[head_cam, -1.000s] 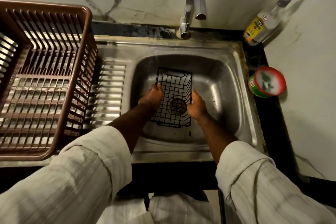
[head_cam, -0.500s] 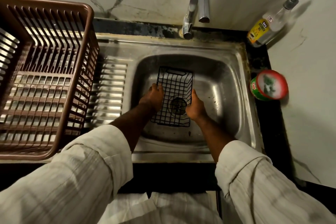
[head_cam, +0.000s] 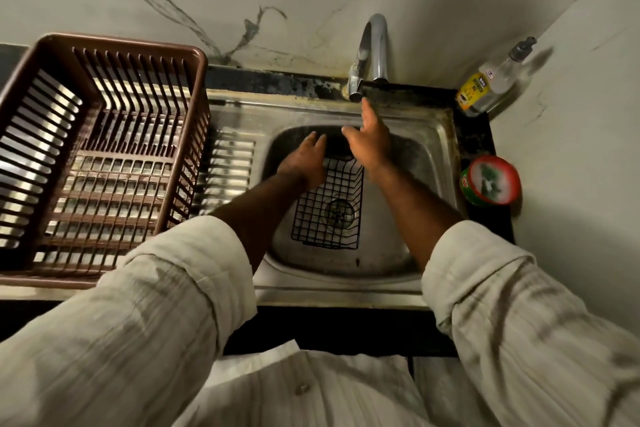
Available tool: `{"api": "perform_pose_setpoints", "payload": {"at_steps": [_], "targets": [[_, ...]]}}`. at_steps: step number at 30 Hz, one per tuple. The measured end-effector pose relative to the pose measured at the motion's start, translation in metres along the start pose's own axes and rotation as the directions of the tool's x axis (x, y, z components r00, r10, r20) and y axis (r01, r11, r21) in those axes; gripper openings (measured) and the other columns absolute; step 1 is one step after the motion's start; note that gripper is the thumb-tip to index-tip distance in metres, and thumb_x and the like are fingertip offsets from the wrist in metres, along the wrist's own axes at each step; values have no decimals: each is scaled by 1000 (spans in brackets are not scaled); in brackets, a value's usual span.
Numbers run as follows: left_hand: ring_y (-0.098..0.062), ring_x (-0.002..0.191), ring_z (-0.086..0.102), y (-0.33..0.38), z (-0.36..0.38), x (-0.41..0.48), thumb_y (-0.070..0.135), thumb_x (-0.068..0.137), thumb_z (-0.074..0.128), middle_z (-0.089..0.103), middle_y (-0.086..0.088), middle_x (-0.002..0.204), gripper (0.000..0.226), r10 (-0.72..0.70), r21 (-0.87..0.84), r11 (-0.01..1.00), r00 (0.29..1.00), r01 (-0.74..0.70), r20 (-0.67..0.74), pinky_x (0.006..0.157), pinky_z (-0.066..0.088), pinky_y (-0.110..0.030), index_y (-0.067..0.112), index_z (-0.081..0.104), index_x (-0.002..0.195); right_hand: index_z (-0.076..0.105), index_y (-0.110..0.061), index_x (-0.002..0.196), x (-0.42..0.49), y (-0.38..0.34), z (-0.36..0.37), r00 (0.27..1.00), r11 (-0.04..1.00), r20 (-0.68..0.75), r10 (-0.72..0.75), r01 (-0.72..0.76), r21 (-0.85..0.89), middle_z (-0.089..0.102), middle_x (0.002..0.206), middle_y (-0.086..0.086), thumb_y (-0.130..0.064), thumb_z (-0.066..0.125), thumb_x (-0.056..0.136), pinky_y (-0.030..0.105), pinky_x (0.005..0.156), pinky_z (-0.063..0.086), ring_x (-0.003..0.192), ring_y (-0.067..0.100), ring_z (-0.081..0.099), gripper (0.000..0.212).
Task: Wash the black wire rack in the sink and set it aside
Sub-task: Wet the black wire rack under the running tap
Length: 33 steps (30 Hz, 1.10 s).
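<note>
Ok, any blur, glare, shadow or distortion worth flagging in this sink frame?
Head view: dim, warm light; the right hand near the faucet looks motion-soft; the sink's far wall is in deep shadow, swallowing the black wire rack's far end; wide-angle bending bows the brown basket.

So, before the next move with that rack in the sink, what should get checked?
1. Wire rack lying in the sink, over the drain: ok.
2. Water running from the tap: not ok, none visible.
3. Right hand open, near the tap's base: ok.
4. Left hand gripping the rack: cannot tell.
5. Room in the brown basket for setting it aside: ok.
</note>
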State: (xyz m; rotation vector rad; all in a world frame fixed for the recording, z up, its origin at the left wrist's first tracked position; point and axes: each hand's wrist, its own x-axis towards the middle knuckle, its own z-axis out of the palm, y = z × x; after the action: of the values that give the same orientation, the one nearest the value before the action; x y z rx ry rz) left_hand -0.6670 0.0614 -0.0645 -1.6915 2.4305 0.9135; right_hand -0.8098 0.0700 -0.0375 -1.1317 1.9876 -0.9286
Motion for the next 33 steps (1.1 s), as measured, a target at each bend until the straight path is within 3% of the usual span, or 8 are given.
{"api": "perform_pose_setpoints", "payload": {"at_steps": [2,5,10,14,17,20,24,33], "targets": [[-33,148,28,11,-17,6,13,87,65,9,-8,168,89,11,-29,999,998,-12,-54,115,38,-50,21,14,160,24,-18,158,11,-18,-3,999,999,-17,-38,38,-26,41,155,11,-15,64,92,32,103,48,134,26,49,77],[-34,151,21,19,-31,12,14,86,68,7,-13,167,92,42,46,998,994,-38,-100,118,34,-50,20,12,160,31,-13,153,20,-31,-6,999,997,-22,-47,45,-61,46,149,11,-11,62,89,27,93,47,128,25,51,71],[-33,151,19,18,-38,17,16,87,68,7,-15,167,91,54,114,993,991,-40,-119,117,35,-48,19,13,160,34,-15,151,38,-27,-6,999,998,27,-17,18,-58,49,142,11,-10,62,82,45,88,58,112,25,60,75],[-35,150,23,14,-36,18,22,87,70,9,-16,166,92,35,104,994,995,-26,-89,116,36,-49,19,13,159,27,-18,156,44,-23,-5,995,997,91,-44,50,-64,44,149,10,-5,59,85,43,91,57,118,20,56,79],[-36,150,22,10,-35,19,22,87,70,11,-16,166,92,32,99,995,997,-25,-74,118,32,-49,18,14,159,18,-21,159,47,-14,-1,982,979,143,-125,145,-140,37,155,12,0,55,88,36,99,53,128,28,52,82],[-36,150,21,9,-33,21,21,88,67,12,-18,165,90,40,94,995,998,-35,-58,119,29,-48,16,13,160,3,-16,160,48,-6,0,940,901,265,-213,294,-318,9,167,12,4,52,92,36,112,39,146,33,28,86],[-36,151,19,7,-29,24,18,87,66,18,-20,163,87,51,85,995,998,-48,-32,120,29,-49,13,16,158,-8,-15,159,54,-5,0,896,713,410,-168,398,-577,-11,167,5,0,49,88,51,123,5,153,31,-10,92],[-33,146,31,-7,-20,26,22,85,70,28,-16,159,87,55,64,996,998,-55,-3,113,40,-50,11,21,156,-10,-16,159,60,-1,9,859,545,501,-107,472,-693,-17,166,3,-5,52,89,48,124,-3,153,22,-17,94]]}}
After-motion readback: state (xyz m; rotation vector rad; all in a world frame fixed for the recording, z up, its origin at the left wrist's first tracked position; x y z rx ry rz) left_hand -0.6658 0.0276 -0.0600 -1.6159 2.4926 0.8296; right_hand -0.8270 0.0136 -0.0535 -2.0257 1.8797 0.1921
